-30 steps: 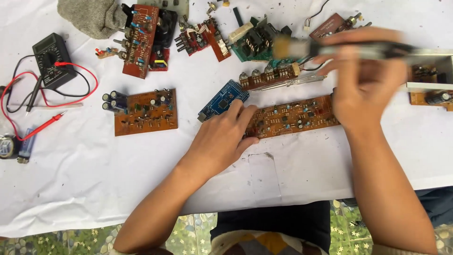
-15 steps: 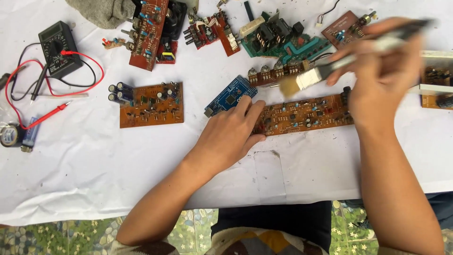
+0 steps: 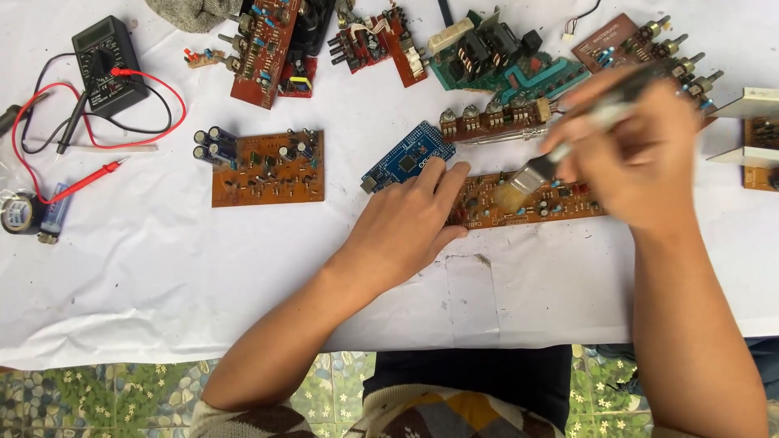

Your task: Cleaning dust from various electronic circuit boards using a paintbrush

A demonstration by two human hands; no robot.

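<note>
White sheet (image 3: pixel 162 276) covers the table over patterned floor (image 3: pixel 97 397); right fingers (image 3: pixel 617 134) clamp a brush (image 3: pixel 527 174), left fingers (image 3: pixel 442 182) spread.

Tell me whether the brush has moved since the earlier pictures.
Yes. The brush has come down from above the long brown circuit board; its bristles now touch it.

The left hand (image 3: pixel 410 223) lies flat, fingers spread, while the blurred right hand (image 3: pixel 641 154) seems curled in a grip.

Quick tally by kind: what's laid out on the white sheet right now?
Circuit boards: 10, including the long brown board under the left hand and the blue board.
Multimeters: 1.
Brushes: 1, in the right hand.
Tape rolls: 1.
Total: 13.
</note>
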